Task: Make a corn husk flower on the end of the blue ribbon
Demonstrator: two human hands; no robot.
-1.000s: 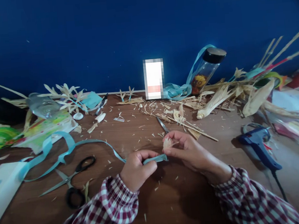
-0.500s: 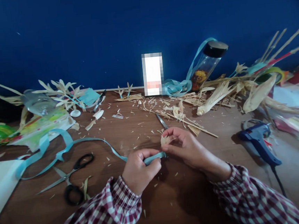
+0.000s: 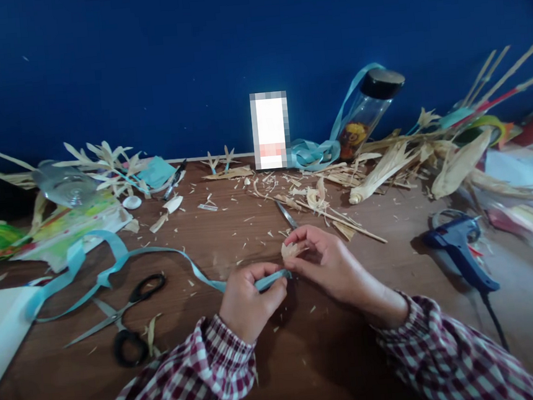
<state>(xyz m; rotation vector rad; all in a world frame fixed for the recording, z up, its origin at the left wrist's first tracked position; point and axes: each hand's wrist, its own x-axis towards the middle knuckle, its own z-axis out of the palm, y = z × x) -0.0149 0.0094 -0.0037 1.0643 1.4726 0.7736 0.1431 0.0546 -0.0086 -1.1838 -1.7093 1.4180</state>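
A light-blue ribbon point(image 3: 161, 249) runs across the table from the left into my left hand point(image 3: 250, 301), whose thumb and fingers pinch it near its end. My right hand point(image 3: 328, 260) has its fingertips closed on a small pale piece of dried husk point(image 3: 289, 249), just above the ribbon's end. The fingertips of both hands nearly meet; whether husk and ribbon touch I cannot tell. Past my right fingers a metal blade point(image 3: 286, 214) sticks out on the table, its other end hidden by the hand.
Open scissors point(image 3: 118, 317) with black handles lie left of my left hand. A blue glue gun point(image 3: 467, 251) with a cord lies at the right. Dried husks point(image 3: 380, 171), scraps and a tilted jar point(image 3: 366, 116) line the back. A glowing blurred screen point(image 3: 270, 131) stands against the blue wall.
Both hands keep nearly the same hold and place. The whole view has shifted slightly; the husk piece looks a little turned in my right fingers.
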